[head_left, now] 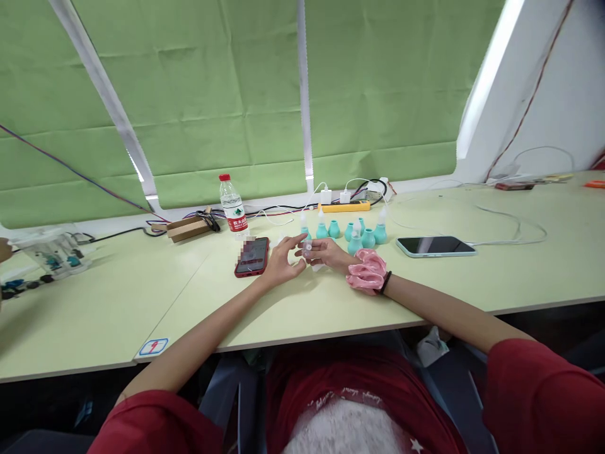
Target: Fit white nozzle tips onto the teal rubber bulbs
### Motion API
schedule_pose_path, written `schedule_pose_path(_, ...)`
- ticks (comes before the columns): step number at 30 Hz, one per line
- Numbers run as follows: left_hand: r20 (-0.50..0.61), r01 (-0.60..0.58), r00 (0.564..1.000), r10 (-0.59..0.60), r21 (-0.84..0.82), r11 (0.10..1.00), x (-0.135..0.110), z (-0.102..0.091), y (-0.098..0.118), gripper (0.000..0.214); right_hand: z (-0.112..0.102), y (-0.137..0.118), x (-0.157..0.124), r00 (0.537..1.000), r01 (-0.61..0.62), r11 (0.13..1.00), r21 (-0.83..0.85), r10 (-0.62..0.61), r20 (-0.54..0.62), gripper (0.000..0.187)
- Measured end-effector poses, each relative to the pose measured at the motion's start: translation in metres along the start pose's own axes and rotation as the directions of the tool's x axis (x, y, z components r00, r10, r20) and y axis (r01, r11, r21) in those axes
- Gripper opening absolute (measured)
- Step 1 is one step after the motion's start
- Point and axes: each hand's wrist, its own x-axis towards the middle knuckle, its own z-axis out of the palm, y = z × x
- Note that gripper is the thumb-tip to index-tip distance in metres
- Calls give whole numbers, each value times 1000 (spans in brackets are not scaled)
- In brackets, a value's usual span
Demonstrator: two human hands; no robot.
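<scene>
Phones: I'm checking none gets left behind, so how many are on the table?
2: a red-cased phone just left of the left hand, and a teal-cased phone lying right of the teal bottles.

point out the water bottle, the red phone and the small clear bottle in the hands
water bottle (233,211): head view, on its red and white label.
red phone (252,256): head view, on the middle of its screen.
small clear bottle (307,245): head view, on its body, between the fingertips of both hands.
</scene>
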Motion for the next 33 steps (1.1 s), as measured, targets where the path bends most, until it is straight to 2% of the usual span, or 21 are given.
schedule_pose_path(3, 47, 66, 997, -62, -99, 993, 1, -1, 0, 49, 8, 3, 14, 1000, 5, 1000, 14, -5, -4, 28)
schedule_pose_path(6, 69, 136, 990, -126, -170, 976, 2, 0, 0, 43, 5, 9, 19, 999, 24, 998, 60, -25, 26, 34)
schedule_pose_path(9, 75, 147, 988, -134, -203, 968, 2, 1, 0, 43, 0, 13, 20, 994, 48, 991, 121, -60, 91, 40)
schedule_pose_path(12, 121, 173, 982, -145, -269, 947, 1, 1, 0, 43, -3, 16, 21, 992, 65, 990, 127, -78, 100, 41)
schedule_pose_path(19, 238, 349, 935, -263, -486, 801, 6, -2, -3, 39, -3, 17, 20, 999, 20, 994, 104, -24, 38, 34)
schedule_pose_path(26, 233, 315, 947, -221, -545, 777, 8, -6, -1, 29, 0, 12, 20, 998, 25, 996, 83, -31, 61, 32)
schedule_pose_path(33, 224, 289, 955, -196, -536, 794, 8, -5, -3, 30, 0, 4, 16, 998, 35, 998, -53, -33, 44, 36)
